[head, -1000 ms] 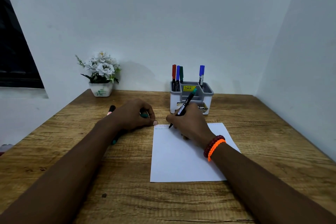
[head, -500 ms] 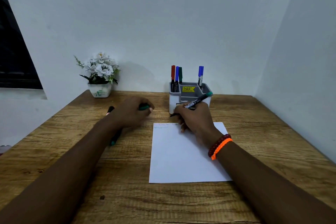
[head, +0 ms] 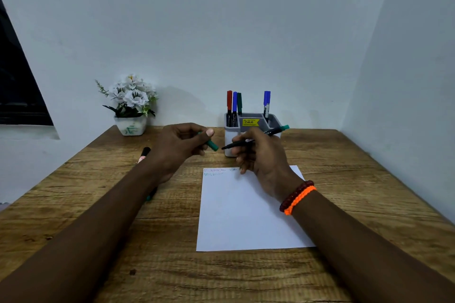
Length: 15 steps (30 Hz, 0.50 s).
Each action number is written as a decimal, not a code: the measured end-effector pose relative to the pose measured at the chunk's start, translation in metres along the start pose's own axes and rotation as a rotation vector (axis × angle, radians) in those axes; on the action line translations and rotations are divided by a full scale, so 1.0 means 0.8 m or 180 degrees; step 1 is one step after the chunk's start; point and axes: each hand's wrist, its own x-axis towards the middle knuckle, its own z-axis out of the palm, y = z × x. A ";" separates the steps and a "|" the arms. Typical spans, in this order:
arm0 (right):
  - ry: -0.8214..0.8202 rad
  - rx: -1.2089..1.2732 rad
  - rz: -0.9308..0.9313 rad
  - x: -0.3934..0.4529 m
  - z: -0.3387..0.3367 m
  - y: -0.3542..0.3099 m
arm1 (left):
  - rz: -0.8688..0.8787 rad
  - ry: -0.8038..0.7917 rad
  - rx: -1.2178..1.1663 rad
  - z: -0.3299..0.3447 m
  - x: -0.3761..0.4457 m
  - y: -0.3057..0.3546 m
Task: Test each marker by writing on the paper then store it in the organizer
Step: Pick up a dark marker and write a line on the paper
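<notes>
My right hand point(head: 261, 155) holds an uncapped green marker point(head: 270, 132) level above the paper's top edge, its tip pointing left. My left hand point(head: 179, 147) grips the green cap point(head: 212, 145), its open end a short gap from the marker tip. The white paper point(head: 246, 214) lies on the wooden table and carries coloured zigzag test lines point(head: 216, 171) along its top. The grey-and-white organizer point(head: 253, 123) stands behind my hands with a red, a blue and a green marker at its left and a blue one at its right.
A black marker with a red label point(head: 144, 154) lies on the table left of my left wrist. Another green-ended marker point(head: 150, 195) peeks out under my left forearm. A white pot of artificial flowers point(head: 130, 106) stands at the back left. Walls close the back and right.
Both hands have lifted off the table. The right hand stopped writing and turned the marker level, and the left hand brought the cap up toward its tip.
</notes>
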 end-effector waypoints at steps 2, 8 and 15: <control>-0.0036 0.0149 0.0031 -0.001 -0.001 -0.001 | -0.0150 -0.0023 -0.0324 -0.001 0.001 -0.003; -0.0092 0.0324 0.0045 -0.001 -0.004 -0.001 | -0.0317 -0.0085 -0.0537 0.002 0.000 -0.005; -0.0084 0.0299 -0.0102 0.007 -0.004 0.008 | -0.0430 -0.0218 -0.0768 0.006 -0.005 -0.003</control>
